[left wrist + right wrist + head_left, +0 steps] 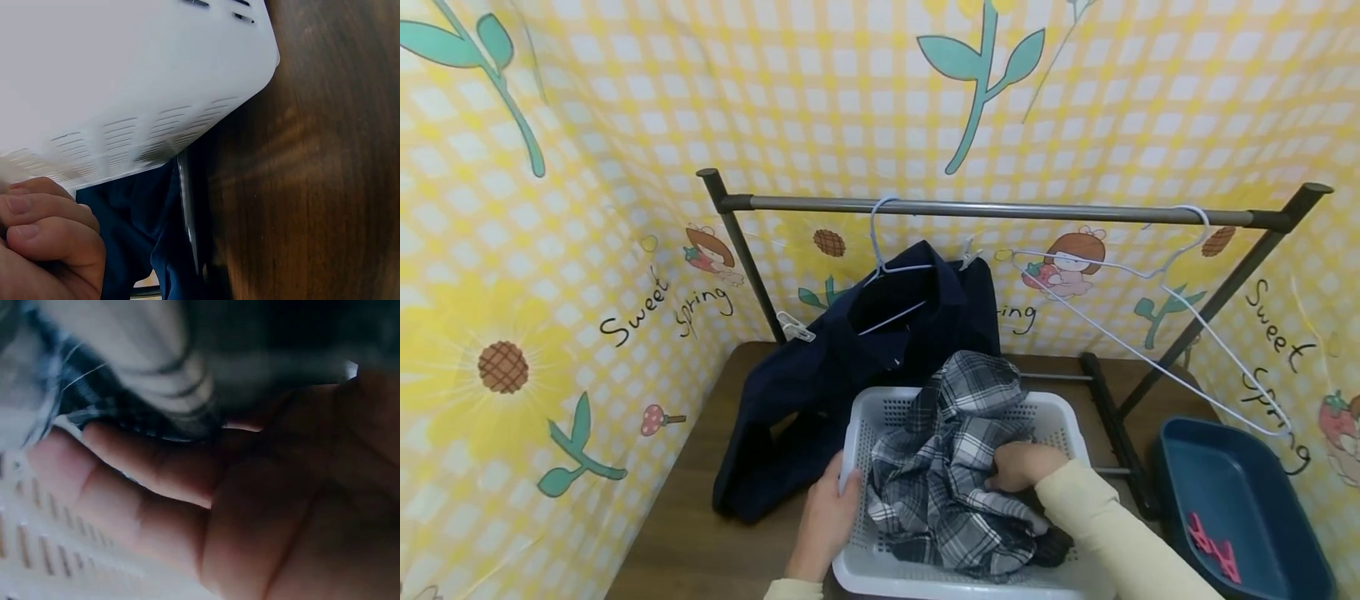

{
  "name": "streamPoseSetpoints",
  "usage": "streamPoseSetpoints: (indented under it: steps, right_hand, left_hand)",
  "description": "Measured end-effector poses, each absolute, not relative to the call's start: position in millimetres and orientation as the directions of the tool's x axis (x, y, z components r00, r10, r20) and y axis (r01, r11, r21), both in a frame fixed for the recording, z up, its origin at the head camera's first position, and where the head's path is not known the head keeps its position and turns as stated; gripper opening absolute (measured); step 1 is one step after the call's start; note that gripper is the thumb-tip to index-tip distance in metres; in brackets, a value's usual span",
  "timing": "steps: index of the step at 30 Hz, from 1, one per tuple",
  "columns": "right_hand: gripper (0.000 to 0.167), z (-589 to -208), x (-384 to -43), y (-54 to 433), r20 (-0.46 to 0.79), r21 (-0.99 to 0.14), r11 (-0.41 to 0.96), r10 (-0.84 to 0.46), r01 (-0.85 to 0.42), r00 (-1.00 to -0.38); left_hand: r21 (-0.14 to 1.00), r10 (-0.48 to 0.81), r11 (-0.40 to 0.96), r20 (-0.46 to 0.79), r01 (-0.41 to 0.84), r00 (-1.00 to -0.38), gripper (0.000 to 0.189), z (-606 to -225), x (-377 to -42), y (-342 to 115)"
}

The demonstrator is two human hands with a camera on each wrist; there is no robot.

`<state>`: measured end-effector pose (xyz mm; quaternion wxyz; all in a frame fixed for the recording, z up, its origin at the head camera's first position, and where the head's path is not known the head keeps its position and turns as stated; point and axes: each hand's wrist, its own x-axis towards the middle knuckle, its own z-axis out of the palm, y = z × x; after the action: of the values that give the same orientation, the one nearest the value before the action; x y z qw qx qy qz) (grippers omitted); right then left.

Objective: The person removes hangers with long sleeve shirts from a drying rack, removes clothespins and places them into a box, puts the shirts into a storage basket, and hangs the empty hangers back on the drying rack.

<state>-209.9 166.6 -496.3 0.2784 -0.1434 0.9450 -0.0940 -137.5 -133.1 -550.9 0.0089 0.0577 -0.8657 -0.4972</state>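
A white plastic basket (1063, 408) holds a crumpled grey-and-black plaid shirt (977, 450). My left hand (827, 517) grips the basket's left rim, thumb over the edge; its curled fingers (59, 240) show against the basket's outer side in the left wrist view. Reaching into the basket from the right, my right hand (1030, 465) is among the folds of the shirt, its fingertips hidden from the head view. In the right wrist view its fingers (150, 469) are stretched out fairly straight under blurred plaid cloth, beside the slotted basket wall.
Behind the basket, a dark navy garment (820, 367) hangs on a hanger from a metal rack bar (1030, 210), with white clips (796, 327) at its shoulders. A bare white hanger (1090, 333) hangs to the right. A blue tub (1232, 458) with pink clips (1213, 546) stands at right.
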Motion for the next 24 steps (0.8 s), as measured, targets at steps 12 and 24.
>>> streamPoseSetpoints:
  steps: [12, 24]
  right_hand:
    - [0.030, -463, -243, 197, -0.154, -0.339, 0.860, -0.452, -0.383, -0.879]
    - [0.101, -465, -293, 185, -0.224, -0.422, 0.880, -0.333, -0.216, -0.916]
  left_hand:
    - [0.859, -0.110, 0.507, -0.027, -0.080, -0.994, 0.047, -551, -137, -135]
    - [0.824, -0.094, 0.566, 0.023, -0.035, -0.995, 0.046, -549, -141, -132]
